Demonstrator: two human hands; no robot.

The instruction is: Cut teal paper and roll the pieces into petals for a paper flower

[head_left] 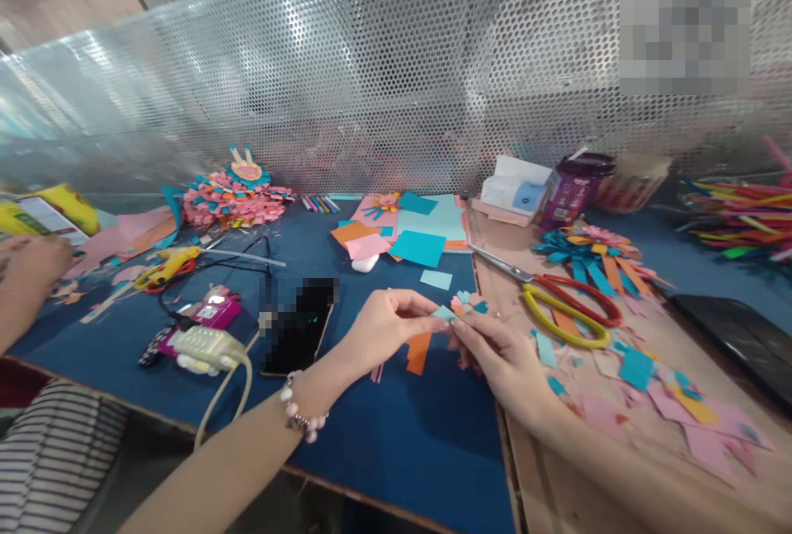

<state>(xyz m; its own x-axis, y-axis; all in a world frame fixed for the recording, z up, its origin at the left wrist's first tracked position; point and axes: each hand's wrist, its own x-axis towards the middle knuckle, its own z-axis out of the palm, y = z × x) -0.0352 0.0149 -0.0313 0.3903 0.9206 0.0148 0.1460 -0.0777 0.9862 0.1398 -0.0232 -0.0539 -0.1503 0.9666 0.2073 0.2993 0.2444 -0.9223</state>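
My left hand point(384, 334), with a beaded bracelet point(301, 412) at its wrist, pinches the left end of a small light-blue paper piece point(443, 313). The thumb and fingers of my right hand point(501, 346) close on the same piece from the right. Just behind the fingertips show small pink and blue paper bits point(469, 301); whether my right hand touches them is unclear. An orange paper strip point(418, 353) lies below my hands. Scissors point(560, 299) with red and yellow handles lie to the right of my right hand.
Paper sheets point(426, 224) lie ahead, beside a pink-and-blue paper craft point(235, 196). A phone point(301, 328), a power strip point(209, 349) and a yellow glue gun point(166, 265) are on the left. Paper scraps point(671, 410) cover the right. Another person's hand point(30, 274) is at far left.
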